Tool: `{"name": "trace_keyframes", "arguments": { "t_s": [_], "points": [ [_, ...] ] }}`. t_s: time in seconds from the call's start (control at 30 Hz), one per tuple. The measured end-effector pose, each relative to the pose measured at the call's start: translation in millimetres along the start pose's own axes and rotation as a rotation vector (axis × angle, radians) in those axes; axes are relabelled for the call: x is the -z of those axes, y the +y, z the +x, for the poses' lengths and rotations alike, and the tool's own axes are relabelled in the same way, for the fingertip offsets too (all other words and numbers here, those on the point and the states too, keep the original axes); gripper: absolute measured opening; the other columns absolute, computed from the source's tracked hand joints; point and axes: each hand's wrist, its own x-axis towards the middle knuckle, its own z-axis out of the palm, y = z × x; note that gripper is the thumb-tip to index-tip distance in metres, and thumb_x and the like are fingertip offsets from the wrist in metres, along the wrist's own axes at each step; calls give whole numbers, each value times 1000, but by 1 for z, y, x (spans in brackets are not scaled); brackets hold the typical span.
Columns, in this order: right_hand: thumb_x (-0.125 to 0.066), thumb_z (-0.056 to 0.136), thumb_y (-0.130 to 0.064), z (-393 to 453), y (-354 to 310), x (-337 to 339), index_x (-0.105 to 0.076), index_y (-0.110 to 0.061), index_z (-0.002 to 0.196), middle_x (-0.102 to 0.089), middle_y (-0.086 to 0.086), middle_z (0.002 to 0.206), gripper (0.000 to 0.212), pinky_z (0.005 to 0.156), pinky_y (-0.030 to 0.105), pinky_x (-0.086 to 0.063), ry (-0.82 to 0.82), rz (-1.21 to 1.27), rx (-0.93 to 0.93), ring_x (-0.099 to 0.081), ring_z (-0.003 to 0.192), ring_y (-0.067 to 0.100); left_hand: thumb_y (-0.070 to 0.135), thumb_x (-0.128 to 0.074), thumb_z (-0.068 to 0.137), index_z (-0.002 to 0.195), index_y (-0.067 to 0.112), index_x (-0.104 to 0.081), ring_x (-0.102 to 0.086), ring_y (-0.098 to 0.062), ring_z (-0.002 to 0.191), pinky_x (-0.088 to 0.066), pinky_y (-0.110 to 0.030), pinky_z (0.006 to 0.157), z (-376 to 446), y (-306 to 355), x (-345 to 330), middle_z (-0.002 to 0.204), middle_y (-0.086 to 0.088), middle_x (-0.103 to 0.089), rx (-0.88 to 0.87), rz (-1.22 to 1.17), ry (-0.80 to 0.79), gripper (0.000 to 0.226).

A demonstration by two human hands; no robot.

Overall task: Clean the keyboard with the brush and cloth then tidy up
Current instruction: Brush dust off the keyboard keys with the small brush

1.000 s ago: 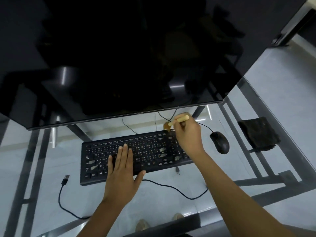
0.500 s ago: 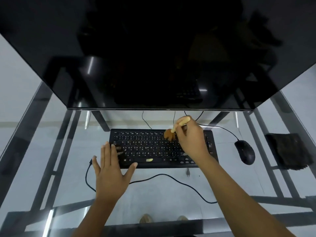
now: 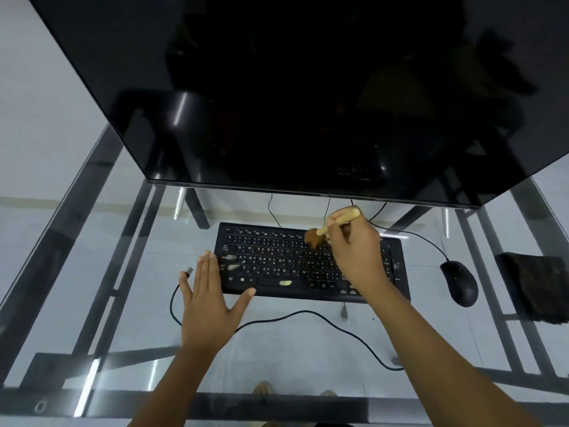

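- On a glass desk [image 3: 92, 257] with a dark metal frame sits a black keyboard [image 3: 277, 263], right under the bottom edge of a big monitor [image 3: 292, 87] that's switched off and super reflective.
- You can see straight through the glass to a pale floor, the frame bars, and the tips of the person's shoes near the bottom edge.
- Right hand [image 3: 357, 251] is over the right-middle of the keyboard, fingers curled snug around a little wooden-handled brush [image 3: 326, 228]; the brown bristles are touching the upper key rows.
- Left hand [image 3: 209, 300] lies flat with fingers spread, holding nothing, at the keyboard's left end. The thumb tip touches the front edge.
- A few pale smudges show on the left keys and the spacebar.
- The dark cloth [image 3: 535, 288] is folded at the far right of the desk, just past a black mouse [image 3: 460, 283].
- The keyboard's cable [image 3: 308, 314] loops across the glass in front, with its USB plug [image 3: 188, 270] loose beside the left hand.
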Motion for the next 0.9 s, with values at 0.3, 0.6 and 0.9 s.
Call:
{"name": "trace_keyframes", "arguments": {
  "t_s": [0.3,0.6,0.9],
  "points": [
    [-55,97,-16,8,-25,-39,-57,-13,97,-70,-6,80,5,70,22,-59,-225,-5,1,-68,72,1,75,-48,79,151,9,-13,7,-15,146,-2,-43,119,-2,2,5,157,-10,-23,82,-115,50,103],
    [-54,97,-22,-5,-42,-60,-57,-13,97,-69,-2,78,9,62,20,-55,-360,-44,-48,-68,68,9,76,-47,80,149,11,-19,-4,-22,148,11,-29,117,-3,-12,-3,155,-8,-30,69,-151,62,99],
    [-55,96,-27,-18,-54,-82,-57,-14,93,-68,-5,73,14,58,24,-56,-421,-95,67,-65,63,5,74,-51,80,147,3,-23,-14,-18,146,5,-38,120,-4,-8,-1,150,-13,-37,3,-135,114,101]
  ]
}}
